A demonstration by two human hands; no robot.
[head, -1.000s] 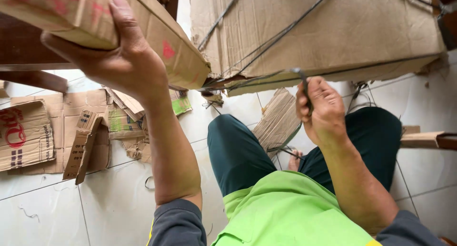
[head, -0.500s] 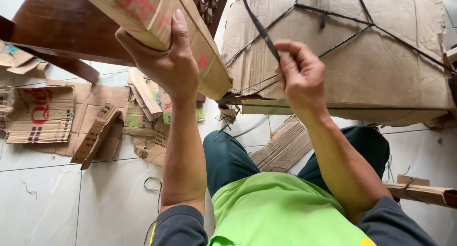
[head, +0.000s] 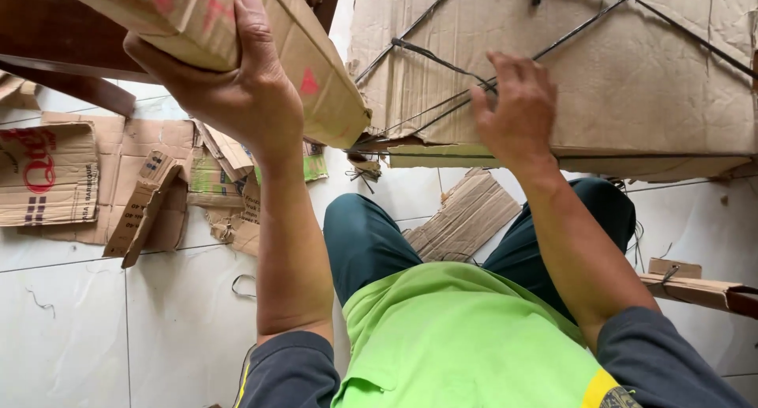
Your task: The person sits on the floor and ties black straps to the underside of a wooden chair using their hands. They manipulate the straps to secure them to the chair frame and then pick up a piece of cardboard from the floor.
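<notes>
The left hand (head: 237, 92) has a firm grip on a folded brown cardboard piece with red marks (head: 197, 21), up on the left. The right hand (head: 513, 112) pinches a thin dark string (head: 442, 61) tied across the big flat brown cardboard bundle (head: 632, 76) on the right. The tying step seems under way. Pulling the string tight would need a steady tug. Torn cardboard scraps (head: 95, 187) lie on the white tile floor (head: 79, 329).

Tight up top: the tied cardboard bundle (head: 632, 84) fills the right, dark cord (head: 442, 61) crossing its face, and a folded carton (head: 260, 45) crowds in from the left, leaving only a narrow gap between them. Below, flattened cardboard scraps (head: 118, 179) litter the left floor. Bare white tile (head: 95, 329) opens at lower left; a ribbed cardboard piece (head: 462, 218) lies between the knees.
</notes>
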